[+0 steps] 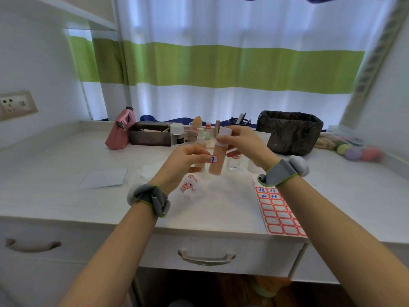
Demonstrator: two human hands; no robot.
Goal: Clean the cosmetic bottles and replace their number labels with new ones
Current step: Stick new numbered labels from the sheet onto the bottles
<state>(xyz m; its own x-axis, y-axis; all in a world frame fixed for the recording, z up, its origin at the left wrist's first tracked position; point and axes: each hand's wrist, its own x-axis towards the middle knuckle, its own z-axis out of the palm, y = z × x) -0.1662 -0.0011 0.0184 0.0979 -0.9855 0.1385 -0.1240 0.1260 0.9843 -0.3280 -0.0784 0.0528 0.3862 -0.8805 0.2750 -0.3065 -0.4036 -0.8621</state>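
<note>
My right hand point(244, 145) grips a beige foundation bottle point(218, 161) by its white cap end, holding it tilted above the desk. A red-bordered number label point(213, 159) sits on the bottle's side, and my left hand point(184, 161) pinches that label at its left edge. Crumpled peeled labels point(188, 183) lie on the desk just below my left hand. The sheet of red-bordered labels point(277, 212), some with blue numbers written on them, lies under my right forearm.
More bottles stand behind: a clear one with a white cap point(177, 135), a small spray bottle point(201, 138), a glass bottle point(233, 162). Farther back are a dark tray point(148, 135), a pink pouch point(119, 129), a black-lined bin point(290, 131), sponges point(354, 150). A white sheet point(104, 178) lies left.
</note>
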